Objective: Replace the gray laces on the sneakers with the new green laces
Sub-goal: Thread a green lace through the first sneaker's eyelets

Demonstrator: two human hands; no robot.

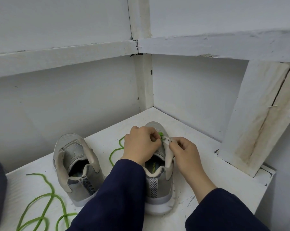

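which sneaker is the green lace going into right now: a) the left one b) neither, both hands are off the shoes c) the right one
c: the left hand pinches the green lace at the eyelets of the right sneaker while the right hand holds its eyelet flap; the left sneaker stands untouched.

grey sneakers, green laces, navy sleeves
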